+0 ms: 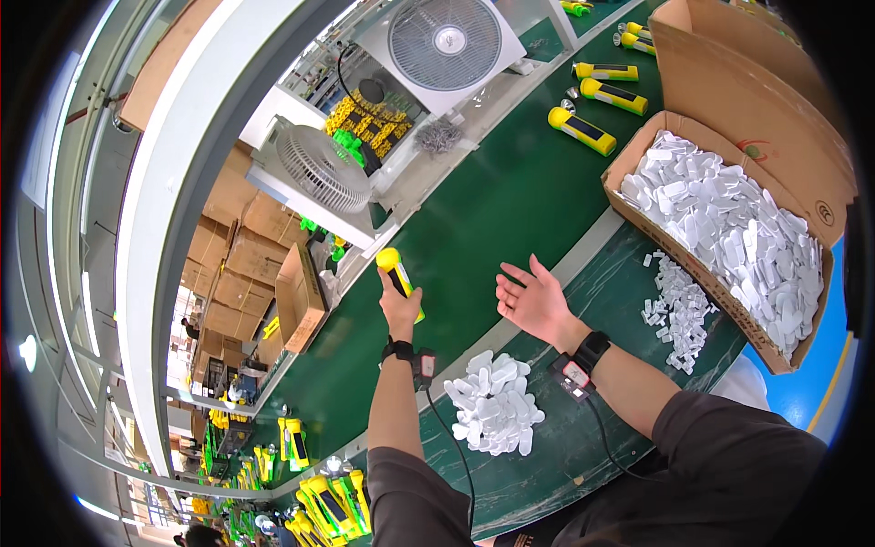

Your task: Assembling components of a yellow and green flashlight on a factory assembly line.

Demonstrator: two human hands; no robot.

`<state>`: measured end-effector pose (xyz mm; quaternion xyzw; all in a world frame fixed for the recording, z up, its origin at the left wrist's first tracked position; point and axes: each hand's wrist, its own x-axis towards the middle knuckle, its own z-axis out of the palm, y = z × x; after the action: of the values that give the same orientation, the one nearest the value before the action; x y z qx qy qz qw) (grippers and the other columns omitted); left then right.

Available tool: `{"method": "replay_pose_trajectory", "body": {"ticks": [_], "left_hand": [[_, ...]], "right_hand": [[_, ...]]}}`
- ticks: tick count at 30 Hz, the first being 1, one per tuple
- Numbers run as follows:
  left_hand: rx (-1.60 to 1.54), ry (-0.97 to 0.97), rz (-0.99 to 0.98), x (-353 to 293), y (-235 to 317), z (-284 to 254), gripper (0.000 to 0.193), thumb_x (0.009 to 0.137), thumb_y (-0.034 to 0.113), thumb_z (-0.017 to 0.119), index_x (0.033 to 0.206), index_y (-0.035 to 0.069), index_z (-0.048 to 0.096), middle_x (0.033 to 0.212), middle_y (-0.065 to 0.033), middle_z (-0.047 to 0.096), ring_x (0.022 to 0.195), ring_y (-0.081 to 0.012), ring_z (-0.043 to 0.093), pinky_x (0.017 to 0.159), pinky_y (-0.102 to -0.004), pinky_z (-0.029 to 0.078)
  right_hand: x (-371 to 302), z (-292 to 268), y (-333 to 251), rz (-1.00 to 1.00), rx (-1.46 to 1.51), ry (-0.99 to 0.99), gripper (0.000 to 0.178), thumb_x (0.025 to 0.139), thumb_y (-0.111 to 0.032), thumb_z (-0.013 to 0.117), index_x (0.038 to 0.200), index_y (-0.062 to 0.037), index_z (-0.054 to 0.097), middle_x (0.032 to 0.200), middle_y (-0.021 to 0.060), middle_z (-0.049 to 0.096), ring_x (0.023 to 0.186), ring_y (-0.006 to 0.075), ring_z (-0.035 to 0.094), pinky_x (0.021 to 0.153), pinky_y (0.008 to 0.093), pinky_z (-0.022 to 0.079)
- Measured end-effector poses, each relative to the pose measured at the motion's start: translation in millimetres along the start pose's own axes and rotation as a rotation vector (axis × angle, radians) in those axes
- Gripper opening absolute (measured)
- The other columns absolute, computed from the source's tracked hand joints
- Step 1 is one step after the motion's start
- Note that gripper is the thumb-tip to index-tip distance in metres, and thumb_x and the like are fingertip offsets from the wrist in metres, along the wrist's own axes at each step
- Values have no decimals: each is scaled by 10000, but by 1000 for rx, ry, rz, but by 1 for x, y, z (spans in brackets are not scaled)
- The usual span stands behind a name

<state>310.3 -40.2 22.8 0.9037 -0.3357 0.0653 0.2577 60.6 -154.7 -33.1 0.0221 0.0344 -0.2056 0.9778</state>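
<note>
A yellow flashlight (389, 261) with a black panel is gripped in my left hand (398, 305), held over the green conveyor belt. My right hand (533, 299) hangs over the belt's near edge, fingers spread and palm showing, with nothing in it. Just below, between my forearms, lies a pile of white oval plastic pieces (495, 404) on the dark green worktop. Farther along the belt, at upper right, lie several yellow flashlights (583, 130) with dark panels. Both of my wrists carry black straps with small devices and cables.
An open cardboard box (693, 246) full of white pieces stands at right. Beside it is a heap of smaller white parts (679, 314). Several yellow-green flashlights (330, 506) crowd the lower left. Two fans (447, 41) stand across the belt, near stacked cartons (241, 292).
</note>
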Motion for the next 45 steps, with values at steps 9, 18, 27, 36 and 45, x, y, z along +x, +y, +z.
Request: {"method": "replay_pose_trajectory", "body": {"ticks": [9,18,27,36,45], "left_hand": [[28,-154,-257,20,-21,29,855,865,557,477,1364,-97,247,1347,-326,378,1272,-447,365,1043,-419,335],[-200,510,55,-80,-18,-36,327,913,222,576,1103,-35,508,794,-136,622,698,-217,608,643,-342,485],[13,176,226,-147,-57,-55,383,842,54,566,1217,-6,524,1265,-228,515,1190,-395,475,1000,-424,382],[160,-40,285,-125,-69,-46,413,770,25,655,1167,23,538,888,-129,662,791,-296,629,730,-392,498],[-208,-84,100,-153,-8,-80,138,798,-41,603,931,-29,639,853,-135,686,784,-209,676,718,-277,523]], "right_hand": [[1,3,3,10,-41,17,587,882,-515,535,1256,-71,446,1076,68,512,941,194,513,833,342,422],[1,-3,-6,-16,-45,39,560,875,-483,559,1244,-74,457,1072,65,524,946,195,517,824,340,426],[8,1,4,26,-171,33,417,876,-399,587,1145,-87,526,1002,50,573,909,190,546,804,331,431],[2,4,8,5,-199,33,447,871,-387,598,1173,-70,509,1023,57,561,919,181,541,795,321,436],[4,-1,7,13,-201,47,442,868,-387,598,1175,-79,517,1026,52,565,922,177,547,792,316,434]]}}
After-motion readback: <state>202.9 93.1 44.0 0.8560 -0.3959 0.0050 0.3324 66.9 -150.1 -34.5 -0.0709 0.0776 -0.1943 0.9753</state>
